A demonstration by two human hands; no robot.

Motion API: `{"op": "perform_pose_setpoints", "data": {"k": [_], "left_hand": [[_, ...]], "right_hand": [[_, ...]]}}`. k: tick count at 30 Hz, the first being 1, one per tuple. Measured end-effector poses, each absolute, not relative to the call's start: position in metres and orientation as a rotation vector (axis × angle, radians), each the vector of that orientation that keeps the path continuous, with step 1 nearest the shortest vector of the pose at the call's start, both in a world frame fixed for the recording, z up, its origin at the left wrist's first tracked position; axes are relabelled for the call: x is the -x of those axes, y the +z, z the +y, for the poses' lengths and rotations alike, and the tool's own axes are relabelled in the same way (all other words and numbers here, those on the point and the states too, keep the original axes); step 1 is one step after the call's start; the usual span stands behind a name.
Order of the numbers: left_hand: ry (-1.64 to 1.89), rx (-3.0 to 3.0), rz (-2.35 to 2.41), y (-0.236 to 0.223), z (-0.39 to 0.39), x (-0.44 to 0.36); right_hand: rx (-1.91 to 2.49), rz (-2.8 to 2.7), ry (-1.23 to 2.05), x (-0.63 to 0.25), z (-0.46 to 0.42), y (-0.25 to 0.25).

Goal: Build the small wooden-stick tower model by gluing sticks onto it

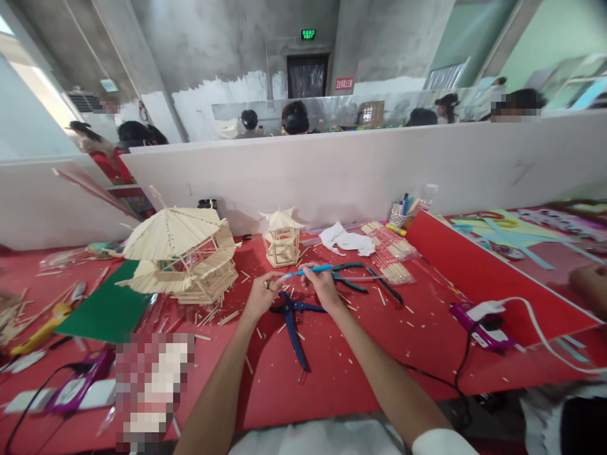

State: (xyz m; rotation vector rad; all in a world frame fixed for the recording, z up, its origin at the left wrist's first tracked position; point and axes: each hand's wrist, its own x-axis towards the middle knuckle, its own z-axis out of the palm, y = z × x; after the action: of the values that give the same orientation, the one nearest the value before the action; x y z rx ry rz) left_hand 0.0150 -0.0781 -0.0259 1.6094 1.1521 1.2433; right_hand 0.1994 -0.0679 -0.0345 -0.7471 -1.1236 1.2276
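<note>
Within two hands (262,294) (322,284), one blue tool (324,268)

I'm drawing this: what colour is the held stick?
The held stick is mostly bright blue: head view.

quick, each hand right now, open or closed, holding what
Left hand: fingers curled near one end of the blue pen-like stick; whether it grips anything cannot be told.
Right hand: closed, holding the blue pen-like stick.

The head camera looks forward, down over a table (327,392).
</note>
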Motion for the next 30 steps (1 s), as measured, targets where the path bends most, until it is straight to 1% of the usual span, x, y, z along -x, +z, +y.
{"op": "perform_pose_setpoints", "data": {"k": [9, 13, 16, 25, 30], "left_hand": [[1.215, -1.616, 1.125, -0.019, -0.081, -0.018], [1.2, -1.598, 1.128, -0.021, -0.081, -0.018], [1.213, -1.576, 1.154, -0.021, -0.083, -0.022], [1.29, -1.578, 1.1, -0.016, -0.094, -0.027], [1.164, -1.545, 1.072, -0.011, -0.092, -0.029]], "right_hand": [[0.715, -1.189, 1.326, -0.201, -0.07, -0.032], [0.732, -1.205, 1.295, -0.199, -0.069, -0.037], [0.749, -1.138, 1.258, -0.194, -0.069, -0.04], [0.663, -0.921, 1.333, -0.183, -0.081, -0.034], [0.679, -0.884, 1.428, -0.172, -0.081, -0.033]]}}
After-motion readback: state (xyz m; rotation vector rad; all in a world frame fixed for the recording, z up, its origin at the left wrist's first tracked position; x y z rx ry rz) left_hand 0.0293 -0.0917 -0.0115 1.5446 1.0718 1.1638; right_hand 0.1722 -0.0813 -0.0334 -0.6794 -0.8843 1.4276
